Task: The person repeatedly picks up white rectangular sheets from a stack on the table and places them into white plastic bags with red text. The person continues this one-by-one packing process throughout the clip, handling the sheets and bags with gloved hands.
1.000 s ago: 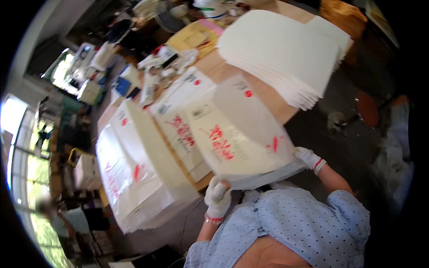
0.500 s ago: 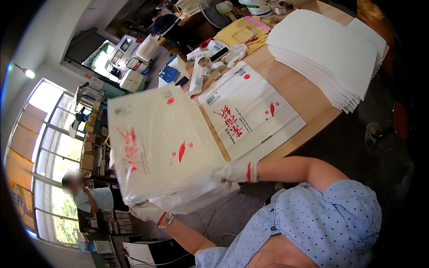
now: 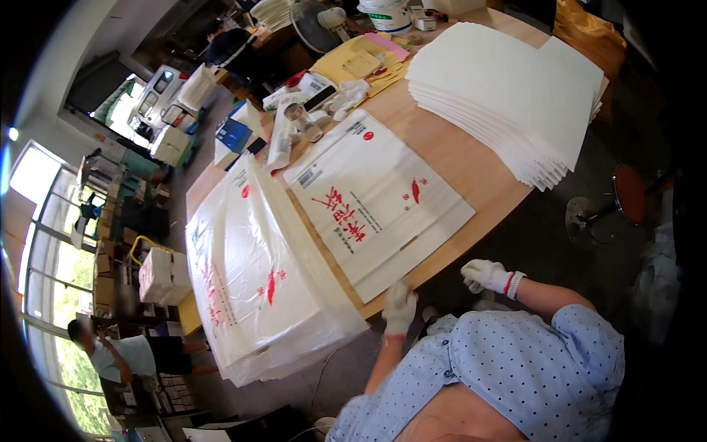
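Both of my hands wear white knit gloves and are off the packages. My left hand is at the near table edge, close to the lower corner of a flat white plastic bag with red print; motion smears its fingers. To the right of it, my right hand is held in front of my body, its fingers curled in with nothing seen in them. A clear-wrapped white package with red print lies at the table's left side, its loose plastic hanging over the near edge.
A tall stack of white sheets stands at the table's right. Farther back are a glass jar, a phone, yellow papers, a blue box and a fan. A stool stands right; another person is at left.
The wrapped package has come down onto the table's left side. Both hands have let go of it and drawn back, the left moving right and up toward the table edge.
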The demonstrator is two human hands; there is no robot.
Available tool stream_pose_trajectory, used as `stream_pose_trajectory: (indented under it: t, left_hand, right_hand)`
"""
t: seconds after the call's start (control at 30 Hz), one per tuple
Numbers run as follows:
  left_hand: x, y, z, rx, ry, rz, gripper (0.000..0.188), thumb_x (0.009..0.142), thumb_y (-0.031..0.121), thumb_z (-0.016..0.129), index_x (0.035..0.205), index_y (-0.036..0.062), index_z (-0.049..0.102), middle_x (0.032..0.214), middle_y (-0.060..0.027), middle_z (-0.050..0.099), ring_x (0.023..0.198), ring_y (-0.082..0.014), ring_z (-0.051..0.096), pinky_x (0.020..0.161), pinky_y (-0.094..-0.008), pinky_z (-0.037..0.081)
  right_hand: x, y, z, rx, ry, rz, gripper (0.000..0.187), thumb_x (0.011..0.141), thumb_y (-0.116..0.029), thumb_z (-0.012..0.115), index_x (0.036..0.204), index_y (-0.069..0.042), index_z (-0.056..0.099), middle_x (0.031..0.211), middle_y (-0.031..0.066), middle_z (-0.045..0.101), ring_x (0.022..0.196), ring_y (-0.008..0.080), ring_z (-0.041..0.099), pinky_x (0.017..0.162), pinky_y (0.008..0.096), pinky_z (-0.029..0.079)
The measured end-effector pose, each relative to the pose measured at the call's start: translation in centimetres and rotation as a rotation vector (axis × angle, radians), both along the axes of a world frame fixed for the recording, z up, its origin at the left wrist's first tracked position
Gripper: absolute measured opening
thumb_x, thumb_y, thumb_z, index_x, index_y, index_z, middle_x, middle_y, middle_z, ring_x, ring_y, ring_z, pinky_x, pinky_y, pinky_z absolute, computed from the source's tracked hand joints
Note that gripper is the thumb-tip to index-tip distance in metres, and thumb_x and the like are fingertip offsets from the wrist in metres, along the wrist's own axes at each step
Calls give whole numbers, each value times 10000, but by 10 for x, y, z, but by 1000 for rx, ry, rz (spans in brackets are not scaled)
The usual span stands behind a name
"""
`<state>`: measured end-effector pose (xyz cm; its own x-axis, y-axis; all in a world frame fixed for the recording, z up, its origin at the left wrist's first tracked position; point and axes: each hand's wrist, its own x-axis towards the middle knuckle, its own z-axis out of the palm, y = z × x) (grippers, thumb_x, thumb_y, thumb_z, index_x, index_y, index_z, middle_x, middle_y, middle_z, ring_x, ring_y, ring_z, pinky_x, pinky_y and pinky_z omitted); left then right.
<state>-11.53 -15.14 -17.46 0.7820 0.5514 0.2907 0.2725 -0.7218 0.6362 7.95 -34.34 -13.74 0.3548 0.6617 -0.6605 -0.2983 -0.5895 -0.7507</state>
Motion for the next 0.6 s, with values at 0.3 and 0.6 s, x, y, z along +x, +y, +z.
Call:
stream_pose_trajectory:
  t: [0.3, 0.6]
  left_hand:
    - [116, 87, 23, -302, 639, 12, 349, 803, 420, 557, 915, 96, 621, 880, -131, 648, 864, -308, 581, 794, -421, 422]
    - [107, 69, 21, 362, 428, -17, 315, 804, 416, 567, 919, 133, 640, 944, -88, 603, 747, -296, 571, 754, -411, 449]
  right_hand:
    - [22, -43, -13, 102, -51, -219, 269, 914, -241, 512, 1080, -33, 546, 837, 73, 611, 649, 135, 600, 583, 269, 517]
    - [0, 29, -16, 101, -20, 110, 337, 898, -279, 535, 1111, -18, 551, 878, 62, 633, 706, 126, 617, 631, 257, 522]
